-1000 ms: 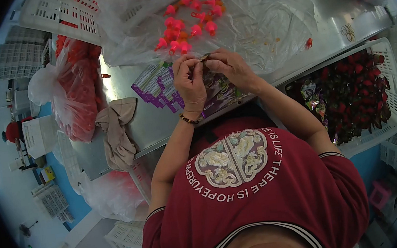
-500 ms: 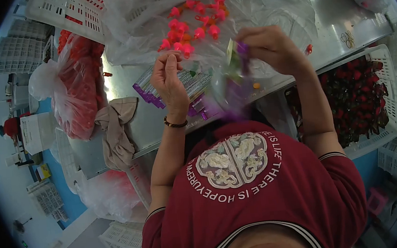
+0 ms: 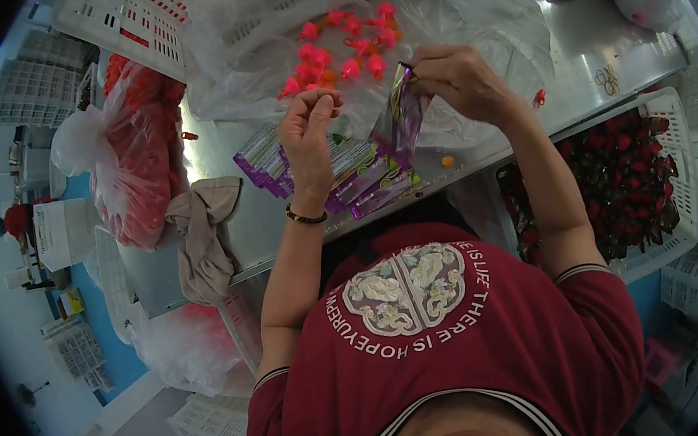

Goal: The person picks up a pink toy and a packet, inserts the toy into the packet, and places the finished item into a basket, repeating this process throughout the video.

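Observation:
My right hand point(image 3: 464, 82) pinches the top edge of a shiny purple pouch point(image 3: 399, 123), which hangs down over the table. Close by on the left, my left hand point(image 3: 310, 133) is closed, thumb against fingers; whatever its fingertips hold is hidden or too small to name. Beneath and beside that hand lies a fanned stack of purple and white printed pouches point(image 3: 358, 179). Just beyond both hands, a heap of bright pink and orange plastic pieces point(image 3: 315, 60) rests on a clear plastic bag point(image 3: 464, 18).
A tan cloth point(image 3: 202, 233) hangs over the table edge beside a bag of red pieces point(image 3: 134, 155). At right stands a white crate point(image 3: 681, 140) of dark red wrapped items point(image 3: 609, 182). Rubber bands point(image 3: 607, 80) and a small orange piece point(image 3: 447, 161) lie on the metal table point(image 3: 567, 110).
The purple pouch, blurred by motion before, now hangs steadier and more upright from my right hand. My left hand has shifted slightly and stays closed.

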A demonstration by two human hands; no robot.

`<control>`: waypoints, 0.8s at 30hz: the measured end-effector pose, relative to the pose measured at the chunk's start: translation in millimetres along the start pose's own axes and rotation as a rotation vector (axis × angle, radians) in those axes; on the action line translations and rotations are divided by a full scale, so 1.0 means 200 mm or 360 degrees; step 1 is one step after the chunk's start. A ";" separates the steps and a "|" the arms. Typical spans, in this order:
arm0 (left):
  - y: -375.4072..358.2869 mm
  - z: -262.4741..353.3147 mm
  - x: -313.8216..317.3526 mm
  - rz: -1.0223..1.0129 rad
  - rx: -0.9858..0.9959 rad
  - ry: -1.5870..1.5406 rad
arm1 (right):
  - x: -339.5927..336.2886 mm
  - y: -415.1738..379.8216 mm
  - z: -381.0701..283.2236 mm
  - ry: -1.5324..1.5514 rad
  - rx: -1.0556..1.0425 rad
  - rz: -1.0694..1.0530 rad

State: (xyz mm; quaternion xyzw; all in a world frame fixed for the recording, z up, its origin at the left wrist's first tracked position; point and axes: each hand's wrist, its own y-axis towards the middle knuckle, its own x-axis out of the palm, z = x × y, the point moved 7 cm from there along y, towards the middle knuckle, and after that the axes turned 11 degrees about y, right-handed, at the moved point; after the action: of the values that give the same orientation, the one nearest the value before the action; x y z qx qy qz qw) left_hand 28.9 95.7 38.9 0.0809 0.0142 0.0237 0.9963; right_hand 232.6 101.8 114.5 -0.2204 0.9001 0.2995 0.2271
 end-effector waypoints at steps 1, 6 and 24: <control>0.02 0.00 0.01 0.0015 0.0003 -0.0002 | -0.01 0.01 -0.09 0.0247 -0.0006 0.0066; 0.04 -0.04 0.07 -0.0306 -0.0199 -0.0168 | 0.04 0.03 0.09 -0.0748 -0.0035 -0.0240; 0.02 -0.06 0.22 -0.0781 -0.0186 -0.0223 | 0.04 0.02 0.06 0.0161 0.0030 0.0109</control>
State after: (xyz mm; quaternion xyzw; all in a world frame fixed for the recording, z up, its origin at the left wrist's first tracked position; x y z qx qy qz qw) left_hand 72.8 104.3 27.0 0.0188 -0.0371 -0.2235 0.9738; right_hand 228.4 109.3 104.0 -0.2022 0.9202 0.2871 0.1728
